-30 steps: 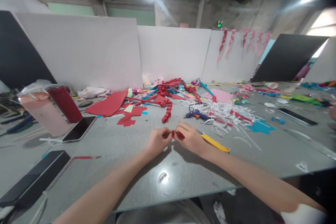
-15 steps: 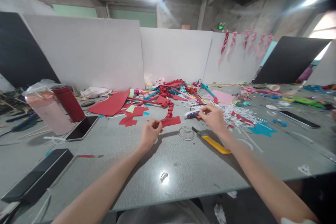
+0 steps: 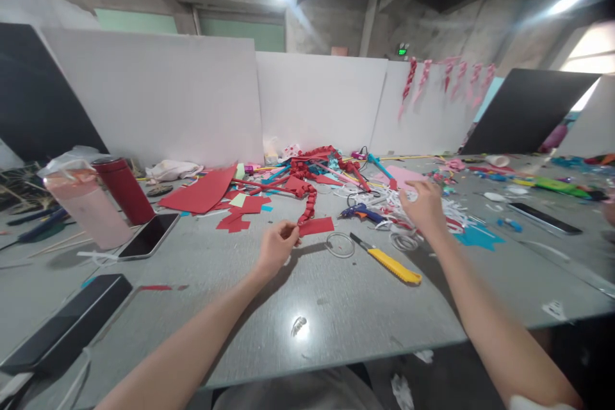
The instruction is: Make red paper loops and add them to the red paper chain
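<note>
My left hand (image 3: 278, 243) is closed, pinching the near end of a flat red paper strip (image 3: 317, 226) just above the table. A folded red paper chain (image 3: 309, 204) curls down to that strip from the red paper pile. My right hand (image 3: 425, 205) hovers over white paper shreds (image 3: 454, 205), its thumb and fingers apart and nothing visible between them. To its left lies a blue glue gun (image 3: 362, 212). A yellow utility knife (image 3: 394, 267) and a thin ring (image 3: 341, 245) rest between the hands.
A phone (image 3: 150, 235), a pink bottle (image 3: 89, 208), a red flask (image 3: 125, 190) and a black box (image 3: 70, 320) stand or lie at left. Red paper sheets (image 3: 202, 190) are spread behind my left hand. Another phone (image 3: 544, 218) lies right. White panels (image 3: 321, 102) border the back.
My right hand has moved right, away from the glue gun, and its fingers have spread. The glue gun now shows fully on the table. My left hand stays nearly in place with the red strip.
</note>
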Motion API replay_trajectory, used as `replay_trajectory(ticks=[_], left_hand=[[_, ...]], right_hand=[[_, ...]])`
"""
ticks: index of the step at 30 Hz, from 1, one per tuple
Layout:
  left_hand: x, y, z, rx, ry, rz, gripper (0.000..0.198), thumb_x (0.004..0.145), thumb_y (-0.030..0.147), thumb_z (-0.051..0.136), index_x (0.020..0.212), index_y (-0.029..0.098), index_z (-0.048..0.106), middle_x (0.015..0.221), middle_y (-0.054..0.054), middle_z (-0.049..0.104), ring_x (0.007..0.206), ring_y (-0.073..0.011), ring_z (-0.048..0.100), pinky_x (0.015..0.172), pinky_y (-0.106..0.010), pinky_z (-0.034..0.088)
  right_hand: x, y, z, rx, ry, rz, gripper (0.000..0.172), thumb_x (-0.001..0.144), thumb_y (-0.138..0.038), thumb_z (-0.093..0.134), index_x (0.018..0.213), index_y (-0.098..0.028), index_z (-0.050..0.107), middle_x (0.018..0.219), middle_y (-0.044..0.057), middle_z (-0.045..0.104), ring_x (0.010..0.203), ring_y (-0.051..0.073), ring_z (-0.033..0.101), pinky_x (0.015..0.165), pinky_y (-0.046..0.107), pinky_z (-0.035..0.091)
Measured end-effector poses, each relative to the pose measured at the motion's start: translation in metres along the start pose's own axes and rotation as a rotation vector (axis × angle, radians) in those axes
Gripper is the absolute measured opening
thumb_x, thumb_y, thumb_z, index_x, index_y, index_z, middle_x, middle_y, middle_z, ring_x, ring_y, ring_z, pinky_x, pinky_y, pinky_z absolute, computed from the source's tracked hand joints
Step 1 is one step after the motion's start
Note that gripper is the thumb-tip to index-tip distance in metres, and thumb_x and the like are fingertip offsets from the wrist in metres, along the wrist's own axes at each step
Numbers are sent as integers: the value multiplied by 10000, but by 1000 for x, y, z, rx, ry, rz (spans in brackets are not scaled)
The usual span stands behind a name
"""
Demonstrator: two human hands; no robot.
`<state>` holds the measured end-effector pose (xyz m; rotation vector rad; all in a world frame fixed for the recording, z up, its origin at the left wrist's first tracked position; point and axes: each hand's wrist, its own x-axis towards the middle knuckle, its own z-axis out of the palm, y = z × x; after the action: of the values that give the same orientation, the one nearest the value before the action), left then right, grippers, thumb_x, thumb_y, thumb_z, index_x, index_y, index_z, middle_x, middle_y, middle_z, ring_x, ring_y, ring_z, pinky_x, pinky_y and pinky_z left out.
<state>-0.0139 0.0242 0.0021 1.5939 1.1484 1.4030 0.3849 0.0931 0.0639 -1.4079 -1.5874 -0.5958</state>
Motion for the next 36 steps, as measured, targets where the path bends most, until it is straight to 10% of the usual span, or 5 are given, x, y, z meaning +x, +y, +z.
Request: replay_trajectory(ticks=[10, 16, 36], left_hand=[[-10, 9, 6, 20, -132, 56, 221, 894, 367, 613, 874, 161, 691, 686, -23, 684, 628, -159, 674, 613, -253, 499], [-11, 10, 8, -14, -159, 35, 246, 873, 398, 622, 855, 162, 689, 678, -21, 677, 620, -151, 659, 611, -252, 502], [-12, 11, 12, -185, -311, -162, 359, 898, 508, 599, 898, 153, 652, 673, -44, 694, 557, -157, 676, 558, -261, 538]], right_hand=[[-56, -142, 3, 448, -680, -472, 623, 865, -542, 730, 1397, -257, 573, 1324, 100, 670, 1219, 308, 583, 1048, 493, 428], [-66, -159, 1, 457, -670, -524, 361, 946, -479, 661, 1239, -268, 671, 1133, 71, 758, 1014, 263, 669, 1006, 490, 383], [-77, -171, 0, 427, -614, -568, 299, 961, -428, 638, 1193, -242, 666, 1059, 71, 766, 952, 248, 679, 995, 464, 365]])
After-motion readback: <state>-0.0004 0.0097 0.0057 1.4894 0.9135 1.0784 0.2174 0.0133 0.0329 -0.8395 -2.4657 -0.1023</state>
